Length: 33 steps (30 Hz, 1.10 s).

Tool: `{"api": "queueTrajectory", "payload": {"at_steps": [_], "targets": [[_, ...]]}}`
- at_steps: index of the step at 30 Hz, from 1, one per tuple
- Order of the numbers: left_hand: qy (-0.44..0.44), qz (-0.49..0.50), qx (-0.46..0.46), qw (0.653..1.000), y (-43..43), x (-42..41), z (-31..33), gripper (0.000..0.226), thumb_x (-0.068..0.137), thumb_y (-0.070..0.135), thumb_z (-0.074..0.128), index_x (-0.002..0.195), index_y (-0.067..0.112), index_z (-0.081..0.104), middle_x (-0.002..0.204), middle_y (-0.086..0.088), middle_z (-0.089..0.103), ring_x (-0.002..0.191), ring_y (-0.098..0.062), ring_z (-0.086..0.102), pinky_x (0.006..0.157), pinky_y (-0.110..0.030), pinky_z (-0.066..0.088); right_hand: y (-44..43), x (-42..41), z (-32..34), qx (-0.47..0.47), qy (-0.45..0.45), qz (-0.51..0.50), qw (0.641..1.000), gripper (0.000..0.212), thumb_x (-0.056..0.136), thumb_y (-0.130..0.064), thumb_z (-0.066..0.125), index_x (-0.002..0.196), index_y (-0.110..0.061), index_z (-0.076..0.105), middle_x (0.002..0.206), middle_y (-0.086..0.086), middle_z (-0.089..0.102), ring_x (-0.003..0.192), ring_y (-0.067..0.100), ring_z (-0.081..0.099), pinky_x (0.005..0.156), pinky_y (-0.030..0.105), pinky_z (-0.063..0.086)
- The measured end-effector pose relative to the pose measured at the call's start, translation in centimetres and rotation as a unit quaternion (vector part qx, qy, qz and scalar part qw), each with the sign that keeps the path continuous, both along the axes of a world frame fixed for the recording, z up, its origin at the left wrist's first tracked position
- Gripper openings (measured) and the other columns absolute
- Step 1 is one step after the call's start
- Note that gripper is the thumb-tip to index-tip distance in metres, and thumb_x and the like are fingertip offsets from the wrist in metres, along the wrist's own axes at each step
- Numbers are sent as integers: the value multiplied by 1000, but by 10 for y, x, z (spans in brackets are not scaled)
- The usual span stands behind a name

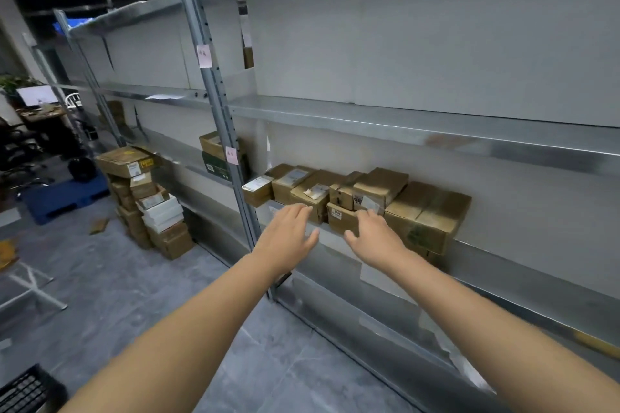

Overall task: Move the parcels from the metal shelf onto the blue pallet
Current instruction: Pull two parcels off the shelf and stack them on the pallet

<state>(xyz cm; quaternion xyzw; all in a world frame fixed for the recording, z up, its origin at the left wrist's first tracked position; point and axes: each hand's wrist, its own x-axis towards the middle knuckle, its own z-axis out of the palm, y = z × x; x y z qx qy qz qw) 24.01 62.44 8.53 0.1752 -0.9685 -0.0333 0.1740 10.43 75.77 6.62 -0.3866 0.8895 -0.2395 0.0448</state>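
Several brown cardboard parcels [335, 191] stand in a row on a low level of the metal shelf [385, 126]. A bigger brown box [427, 216] ends the row on the right. My left hand [287, 236] reaches toward the row with fingers spread, holding nothing. My right hand [372, 235] is also open, its fingers touching a small labelled parcel [340, 218] at the shelf's front edge. The blue pallet [63, 196] lies on the floor far to the left, with a dark round object on it.
A tall stack of brown and white boxes [147, 201] stands on the floor beside the shelf, left of the upright post [218, 104]. Two more boxes [216, 157] sit in the neighbouring bay. Desks and chairs are at far left. A black crate [23, 392] is at bottom left.
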Motion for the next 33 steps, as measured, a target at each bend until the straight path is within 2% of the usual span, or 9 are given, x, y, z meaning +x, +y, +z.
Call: {"api": "queueTrajectory", "payload": {"at_steps": [8, 11, 17, 20, 26, 29, 33], "targets": [[-16, -25, 18, 999, -47, -99, -26, 54, 100, 39, 43, 146, 11, 37, 146, -3, 43, 137, -15, 35, 116, -30, 25, -51, -89, -6, 7, -14, -3, 1000, 48, 93, -31, 50, 135, -10, 41, 132, 9, 44, 126, 27, 43, 104, 42, 40], [-3, -34, 25, 999, -73, -124, -34, 52, 101, 39, 42, 145, 11, 39, 143, -2, 46, 134, -14, 37, 115, -30, 28, -76, -112, -5, 21, -7, -12, 1000, 45, 92, -33, 50, 131, -11, 43, 126, 8, 45, 121, 27, 45, 100, 42, 41], [-9, -88, 14, 996, -141, -175, -53, 45, 99, 31, 45, 138, 10, 46, 136, -3, 51, 130, -18, 42, 111, -26, 28, -136, -148, -10, 22, -37, -45, 998, 46, 92, -30, 48, 132, -7, 41, 128, 12, 43, 115, 30, 51, 97, 44, 44], [-17, -114, 17, 993, -177, -205, -60, 47, 99, 30, 45, 140, 8, 44, 138, -5, 49, 132, -19, 40, 113, -28, 27, -165, -164, -12, 14, -48, -82, 995, 47, 92, -28, 50, 131, -4, 42, 129, 15, 43, 117, 33, 51, 99, 44, 43], [-26, -173, 24, 984, -233, -266, -73, 48, 98, 30, 46, 140, 5, 46, 138, -10, 52, 131, -22, 43, 113, -30, 27, -221, -187, -31, 95, -69, -152, 981, 45, 93, -28, 49, 128, -1, 43, 130, 20, 43, 122, 38, 45, 101, 42, 41], [-47, -184, 41, 981, -246, -290, -81, 40, 99, 30, 43, 129, 5, 53, 125, -12, 57, 119, -26, 49, 105, -34, 35, -242, -195, -37, 129, -88, -190, 969, 45, 94, -29, 49, 129, 0, 46, 131, 23, 47, 122, 39, 47, 100, 41, 41], [-111, -190, 61, 974, -253, -316, -96, 36, 102, 31, 35, 116, 6, 58, 116, -14, 61, 110, -28, 53, 96, -37, 38, -261, -201, -42, 186, -76, -228, 953, 40, 95, -29, 47, 122, -2, 57, 125, 20, 57, 112, 36, 55, 90, 39, 48]]}}
